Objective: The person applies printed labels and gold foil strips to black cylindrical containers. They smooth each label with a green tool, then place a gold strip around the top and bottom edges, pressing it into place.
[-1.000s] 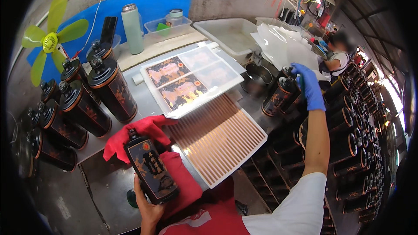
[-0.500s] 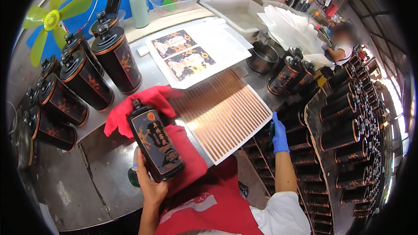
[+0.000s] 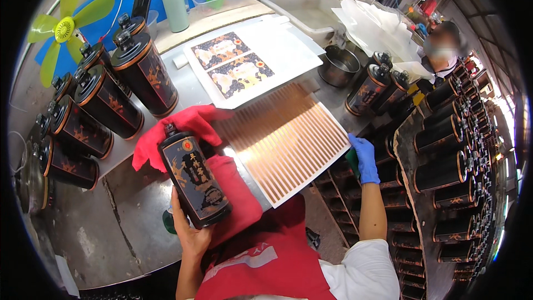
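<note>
My left hand (image 3: pixel 193 238) is closed round the lower left side of a black bottle (image 3: pixel 195 180) with a gold and orange printed front. The bottle leans to the left over a red cloth (image 3: pixel 236 189), its neck away from me. My right hand (image 3: pixel 366 158), in a blue glove, is closed on a dark green flat piece (image 3: pixel 352 161) whose kind I cannot make out. That hand is at the right corner of a white sheet with copper-coloured strips (image 3: pixel 291 139). Behind lies a white sheet with two printed dark decals (image 3: pixel 239 75). Another green thing (image 3: pixel 169 222) shows partly behind my left hand.
Several black bottles (image 3: pixel 147 75) stand at the left near a green fan (image 3: pixel 65 29). Three more (image 3: pixel 366 89) stand by a metal pot (image 3: pixel 337 66). Racks full of bottles (image 3: pixel 441 172) fill the right. A flask (image 3: pixel 174 3), a water tub (image 3: pixel 302 14) and a person (image 3: pixel 444 50) are farther back.
My right hand has shifted slightly right and up along the sheet's corner, the green piece with it. The bottle in my left hand has barely moved. The person at the back has shifted.
</note>
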{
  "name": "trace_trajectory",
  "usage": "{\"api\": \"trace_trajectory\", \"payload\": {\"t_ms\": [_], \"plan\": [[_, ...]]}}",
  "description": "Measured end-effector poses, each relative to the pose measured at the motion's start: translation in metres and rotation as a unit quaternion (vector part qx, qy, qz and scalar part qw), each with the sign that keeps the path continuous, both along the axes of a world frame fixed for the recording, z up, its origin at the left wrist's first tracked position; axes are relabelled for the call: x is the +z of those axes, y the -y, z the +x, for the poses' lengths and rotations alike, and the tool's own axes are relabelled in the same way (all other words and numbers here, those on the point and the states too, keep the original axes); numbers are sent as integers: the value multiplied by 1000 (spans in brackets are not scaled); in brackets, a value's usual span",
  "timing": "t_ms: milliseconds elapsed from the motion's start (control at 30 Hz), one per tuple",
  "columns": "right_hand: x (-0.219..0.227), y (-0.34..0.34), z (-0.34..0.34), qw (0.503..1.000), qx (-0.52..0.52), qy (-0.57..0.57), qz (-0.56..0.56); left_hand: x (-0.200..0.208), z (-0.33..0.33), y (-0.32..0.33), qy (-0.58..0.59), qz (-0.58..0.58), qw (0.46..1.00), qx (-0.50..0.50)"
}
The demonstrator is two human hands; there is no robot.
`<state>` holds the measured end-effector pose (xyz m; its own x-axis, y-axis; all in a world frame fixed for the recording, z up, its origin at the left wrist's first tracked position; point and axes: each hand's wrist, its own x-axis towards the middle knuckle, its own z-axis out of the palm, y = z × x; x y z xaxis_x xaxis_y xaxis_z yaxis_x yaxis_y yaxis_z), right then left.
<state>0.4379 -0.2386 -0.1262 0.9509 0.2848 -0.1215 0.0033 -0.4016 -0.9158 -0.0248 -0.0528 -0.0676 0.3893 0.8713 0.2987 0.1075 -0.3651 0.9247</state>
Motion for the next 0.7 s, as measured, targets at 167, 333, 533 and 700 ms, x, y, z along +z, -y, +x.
{"api": "trace_trajectory", "payload": {"t_ms": [167,333,533,700], "plan": [[8,-7,3,995,43,85,-1,-4,1,1,-3,-11,1000,-3],[11,5,39,990,135,-28,16,-1,3,1,-3,0,1000,-3],[56,-34,30,966,210,-48,-142,2,3,3,0,-24,1000,5],[48,-41,60,929,292,-1,-229,10,3,3,-18,-19,1000,0]]}}
